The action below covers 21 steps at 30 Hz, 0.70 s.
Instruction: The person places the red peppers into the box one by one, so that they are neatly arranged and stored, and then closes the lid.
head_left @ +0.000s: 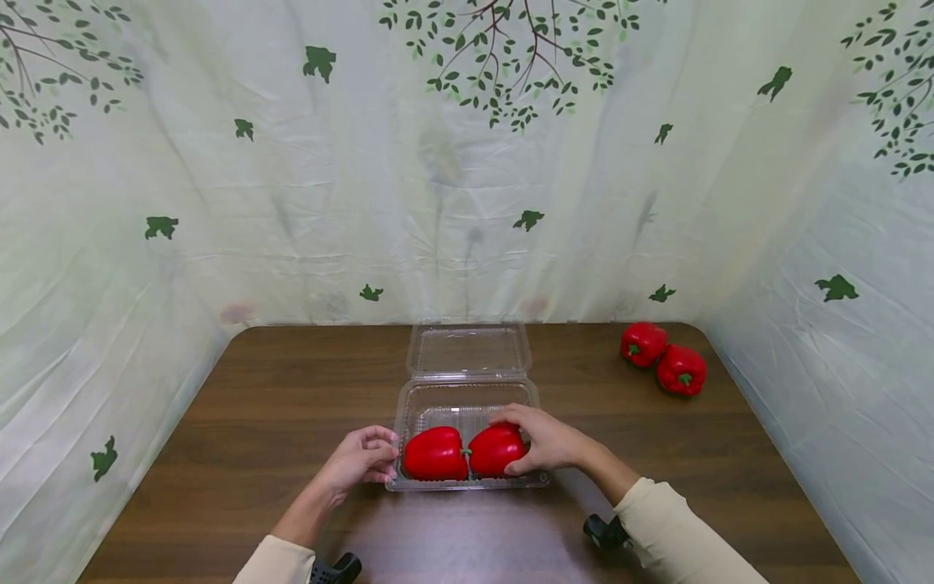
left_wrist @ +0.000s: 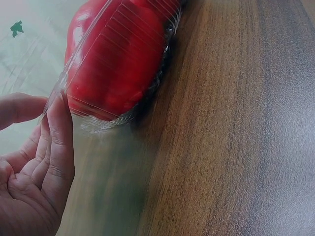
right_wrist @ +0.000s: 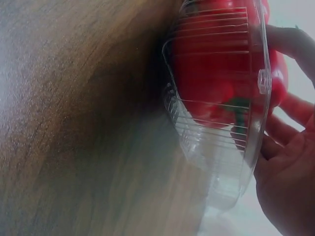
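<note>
A clear plastic clamshell container point(head_left: 438, 415) lies on the table with its lid point(head_left: 470, 350) folded back. Inside its front half, two red bell peppers sit side by side, the left pepper point(head_left: 435, 456) and the right pepper point(head_left: 494, 452), with a green stem between them. My left hand point(head_left: 357, 461) pinches the container's left rim between thumb and fingers, as the left wrist view confirms. Over the right pepper, my right hand point(head_left: 549, 442) curls its thumb and fingers round the fruit. The container wall point(right_wrist: 211, 51) stands between the right wrist camera and the pepper.
Two more red bell peppers, a rear one point(head_left: 644, 344) and a front one point(head_left: 682, 371), rest at the table's back right. The brown wooden table point(head_left: 306, 389) is bordered by a pale leaf-print curtain point(head_left: 467, 178) behind and at both sides.
</note>
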Available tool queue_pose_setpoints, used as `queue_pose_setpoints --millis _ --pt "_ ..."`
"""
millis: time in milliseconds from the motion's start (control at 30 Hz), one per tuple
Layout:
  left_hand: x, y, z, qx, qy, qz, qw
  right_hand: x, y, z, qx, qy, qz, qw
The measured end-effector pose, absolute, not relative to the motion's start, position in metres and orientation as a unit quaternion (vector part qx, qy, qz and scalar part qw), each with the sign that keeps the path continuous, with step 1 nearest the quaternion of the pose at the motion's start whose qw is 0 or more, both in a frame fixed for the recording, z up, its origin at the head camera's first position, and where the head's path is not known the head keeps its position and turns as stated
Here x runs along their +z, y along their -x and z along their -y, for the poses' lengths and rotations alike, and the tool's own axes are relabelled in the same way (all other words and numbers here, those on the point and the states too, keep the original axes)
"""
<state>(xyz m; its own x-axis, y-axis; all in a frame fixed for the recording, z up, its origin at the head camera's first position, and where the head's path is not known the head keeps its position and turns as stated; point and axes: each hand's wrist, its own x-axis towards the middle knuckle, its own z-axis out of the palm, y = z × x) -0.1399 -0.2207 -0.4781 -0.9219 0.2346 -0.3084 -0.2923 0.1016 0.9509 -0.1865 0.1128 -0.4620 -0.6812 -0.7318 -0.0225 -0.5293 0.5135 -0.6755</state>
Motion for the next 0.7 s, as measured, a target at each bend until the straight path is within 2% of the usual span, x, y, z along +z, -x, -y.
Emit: queue_pose_setpoints --millis 700 --pt "-0.4785 0.1395 0.2196 0.666 0.023 -0.720 0.195 -0.4566 0.1892 -0.1172 -0.350 0.361 -0.847 0.173"
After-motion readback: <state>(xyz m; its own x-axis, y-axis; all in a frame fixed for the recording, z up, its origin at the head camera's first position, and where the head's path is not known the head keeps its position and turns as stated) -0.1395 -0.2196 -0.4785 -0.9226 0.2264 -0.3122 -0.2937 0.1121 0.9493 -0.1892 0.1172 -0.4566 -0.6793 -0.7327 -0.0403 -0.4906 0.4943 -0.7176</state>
